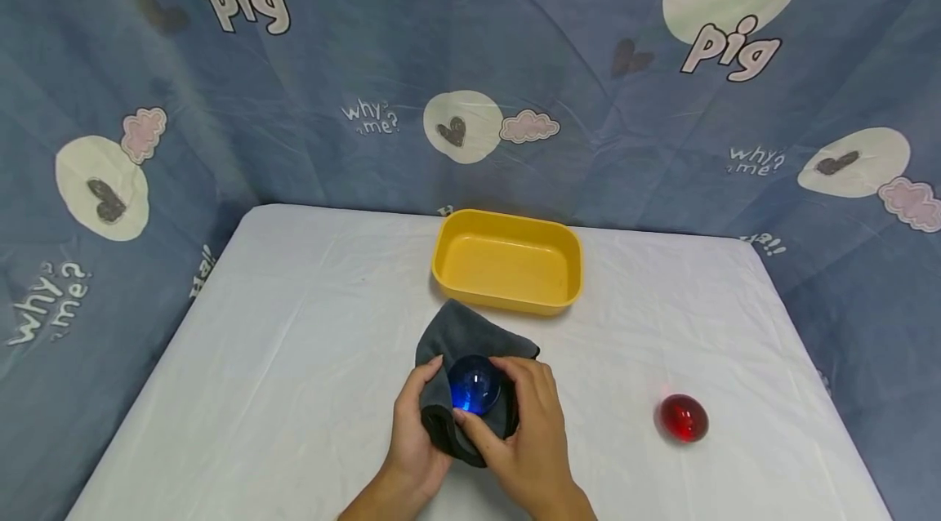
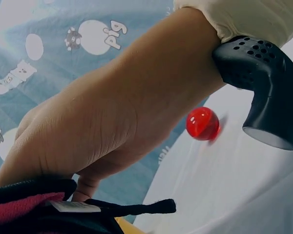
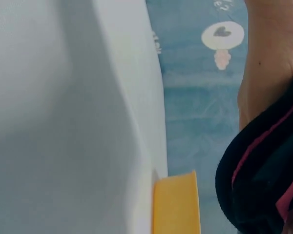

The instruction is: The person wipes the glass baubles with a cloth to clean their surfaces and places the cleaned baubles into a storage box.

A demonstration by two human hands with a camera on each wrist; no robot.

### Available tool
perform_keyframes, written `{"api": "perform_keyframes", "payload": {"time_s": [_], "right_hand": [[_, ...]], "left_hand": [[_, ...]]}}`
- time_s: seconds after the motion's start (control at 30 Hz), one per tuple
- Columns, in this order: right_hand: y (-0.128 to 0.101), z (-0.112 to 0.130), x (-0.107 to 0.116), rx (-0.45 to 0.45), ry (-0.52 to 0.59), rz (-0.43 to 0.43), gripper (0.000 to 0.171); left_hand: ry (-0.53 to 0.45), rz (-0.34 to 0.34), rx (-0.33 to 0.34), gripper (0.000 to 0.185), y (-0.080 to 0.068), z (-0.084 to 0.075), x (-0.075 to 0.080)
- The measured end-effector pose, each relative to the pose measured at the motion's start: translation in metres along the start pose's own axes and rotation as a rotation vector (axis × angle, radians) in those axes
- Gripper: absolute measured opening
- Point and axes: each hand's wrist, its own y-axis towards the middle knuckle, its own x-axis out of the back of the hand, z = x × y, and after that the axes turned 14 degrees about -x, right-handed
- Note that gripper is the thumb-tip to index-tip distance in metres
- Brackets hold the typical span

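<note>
A clear blue ball point(image 1: 474, 385) sits on a dark grey cloth point(image 1: 466, 329) in the head view, between the two hands. My left hand point(image 1: 415, 435) grips the cloth from the left and below, thumb along its near-left fold. From the right, my right hand point(image 1: 532, 435) pinches the ball between thumb and fingers. In the left wrist view the cloth's dark edge, pink inner side and a loop point(image 2: 156, 207) show in front of the right hand point(image 2: 83, 122); the ball is hidden there. The right wrist view shows the cloth point(image 3: 254, 180) below a forearm.
A yellow rectangular tub point(image 1: 507, 305) stands at the back middle of the white-covered table point(image 1: 294, 390), just beyond the cloth. To the right lies a clear red ball point(image 1: 683, 418). Blue printed fabric point(image 1: 331, 170) hangs behind the table and at its sides.
</note>
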Motion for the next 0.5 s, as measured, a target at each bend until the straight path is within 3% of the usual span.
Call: {"api": "perform_keyframes", "payload": {"time_s": [0.13,0.33,0.5], "right_hand": [[0.0017,-0.0020,-0.0001,0.027,0.013,-0.010,0.055],[0.0012,-0.0036,-0.0009,-0.005,-0.014,0.000,0.048],[-0.0017,-0.0029,-0.0023,-0.034,-0.026,0.040,0.063]], "left_hand": [[-0.004,-0.004,-0.003,0.039,-0.0004,0.0004,-0.0008],[0.003,-0.017,0.003,0.038,-0.0006,0.0006,-0.0009],[0.009,-0.016,-0.007,0.040,0.0004,-0.0002,-0.0004]]}}
